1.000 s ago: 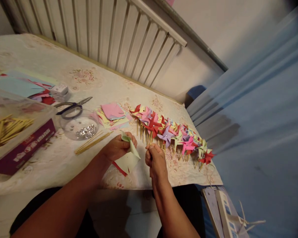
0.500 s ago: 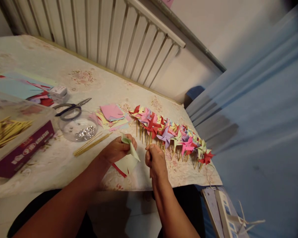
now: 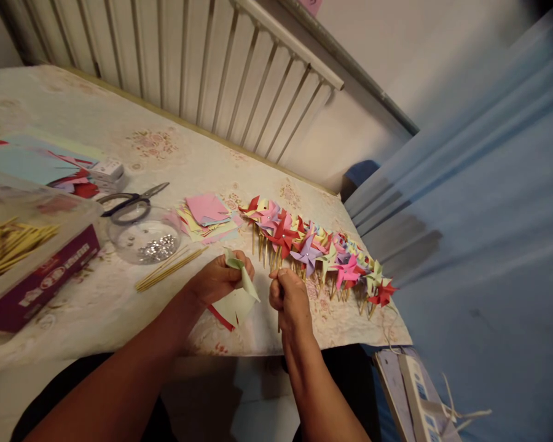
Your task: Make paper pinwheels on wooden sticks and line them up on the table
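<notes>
My left hand pinches a pale green paper square with its corners curled inward. Below it on the tablecloth lie another pale green sheet and a strip of red paper. My right hand is closed around a thin wooden stick, whose lower end shows under the fist. A small gap separates the two hands. Just beyond the right hand, finished paper pinwheels in many colours lie in a long row on their sticks. Several loose sticks rest left of my left hand.
A round clear dish holds small shiny metal pieces. Scissors, stacked coloured paper squares, a small white box and a plastic tub of sticks stand leftward. A radiator lies behind the table, a blue curtain to the right.
</notes>
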The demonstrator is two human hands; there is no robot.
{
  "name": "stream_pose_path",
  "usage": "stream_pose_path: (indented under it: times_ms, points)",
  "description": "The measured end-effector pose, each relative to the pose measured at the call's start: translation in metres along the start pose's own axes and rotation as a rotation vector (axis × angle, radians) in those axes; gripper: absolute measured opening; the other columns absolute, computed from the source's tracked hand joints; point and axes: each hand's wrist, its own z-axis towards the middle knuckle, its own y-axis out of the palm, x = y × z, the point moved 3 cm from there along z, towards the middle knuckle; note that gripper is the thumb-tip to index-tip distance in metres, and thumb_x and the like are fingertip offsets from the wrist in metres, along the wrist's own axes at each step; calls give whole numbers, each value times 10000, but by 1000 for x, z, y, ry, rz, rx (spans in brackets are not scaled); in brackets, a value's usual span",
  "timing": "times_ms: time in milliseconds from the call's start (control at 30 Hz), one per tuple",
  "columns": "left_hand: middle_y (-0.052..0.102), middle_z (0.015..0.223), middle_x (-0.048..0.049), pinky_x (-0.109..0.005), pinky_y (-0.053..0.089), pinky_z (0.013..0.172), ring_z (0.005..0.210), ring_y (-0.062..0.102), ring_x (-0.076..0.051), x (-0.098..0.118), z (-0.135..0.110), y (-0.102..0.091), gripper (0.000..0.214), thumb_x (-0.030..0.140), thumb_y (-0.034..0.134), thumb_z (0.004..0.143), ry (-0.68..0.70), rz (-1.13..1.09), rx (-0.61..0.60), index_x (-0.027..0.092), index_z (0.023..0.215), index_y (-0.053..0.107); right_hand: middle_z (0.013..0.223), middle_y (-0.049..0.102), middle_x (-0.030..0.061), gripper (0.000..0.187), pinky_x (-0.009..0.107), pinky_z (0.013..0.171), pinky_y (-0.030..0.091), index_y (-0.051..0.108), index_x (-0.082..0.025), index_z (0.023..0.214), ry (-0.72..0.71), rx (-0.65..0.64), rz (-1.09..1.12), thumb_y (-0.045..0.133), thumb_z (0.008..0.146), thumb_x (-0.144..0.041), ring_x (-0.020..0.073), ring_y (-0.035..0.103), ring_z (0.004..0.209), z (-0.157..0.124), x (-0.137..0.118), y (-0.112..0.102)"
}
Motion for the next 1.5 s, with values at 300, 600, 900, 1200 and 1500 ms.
stream_pose_path:
  times_ms: [300,600,900,1200,1500]
  points:
    - [569,661,9,-246,375,590,595,515,-104,-1,-1,0,238,195,809,665,-40,-81,-28,153,711,579,404,410,-114,210,189,355,94,568,-189,770,14,10,4,601,724,-391,34,185,322,-2,3,1]
    - [541,606,19,-243,377,557,558,495,-103,-3,0,4,275,191,822,629,-59,-71,11,156,669,552,448,457,-92,174,193,371,116,551,-187,721,3,7,38,606,711,-351,33,231,336,1,3,1]
    - [535,606,26,-248,356,575,586,488,-103,-2,0,5,236,149,812,612,-68,-50,0,155,684,588,499,457,-88,204,211,422,150,637,-152,811,-1,-32,57,642,689,-315,37,266,387,2,6,-4]
    - [534,610,21,-252,349,581,587,478,-102,-4,0,2,191,158,792,638,-70,-13,-2,154,697,610,474,395,-99,184,208,412,105,629,-164,767,-33,47,-27,620,716,-341,38,209,390,-2,2,-4]
    - [545,608,16,-251,366,579,580,490,-106,-3,0,6,206,184,805,628,-64,-13,-9,155,693,611,452,387,-103,199,206,400,90,614,-174,761,-25,11,-25,619,749,-373,38,185,372,-3,4,-4]
